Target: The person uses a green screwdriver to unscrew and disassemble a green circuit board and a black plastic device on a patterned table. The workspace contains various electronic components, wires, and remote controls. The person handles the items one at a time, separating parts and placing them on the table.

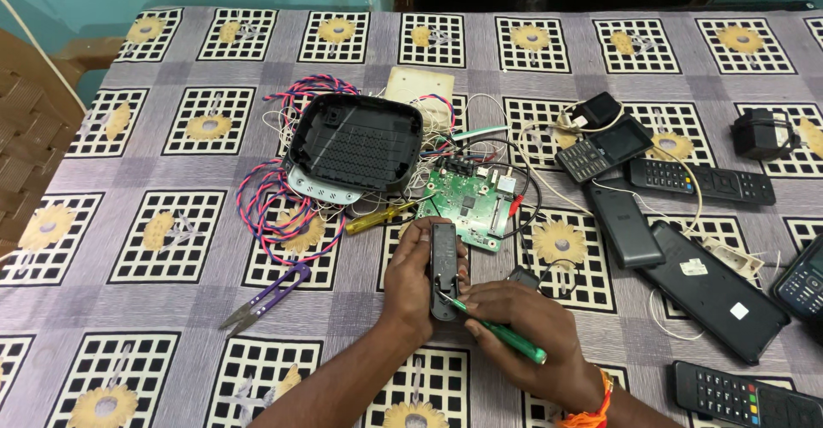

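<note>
Nearest: left hand (410, 284), fingers wrapped around one small black device (443, 269), held upright just above the worktop (154, 359). Right hand (514, 318), fingers pinched on one green-handled screwdriver (506, 338), tip touching the device's lower end. One purple snip (266, 297) to the left. Further: one yellow screwdriver (384, 215), one green circuit board (470, 201), one black housing shell (356, 143) on pink-blue wires (261, 201). Right side: three remotes, two keypad phones.
</note>
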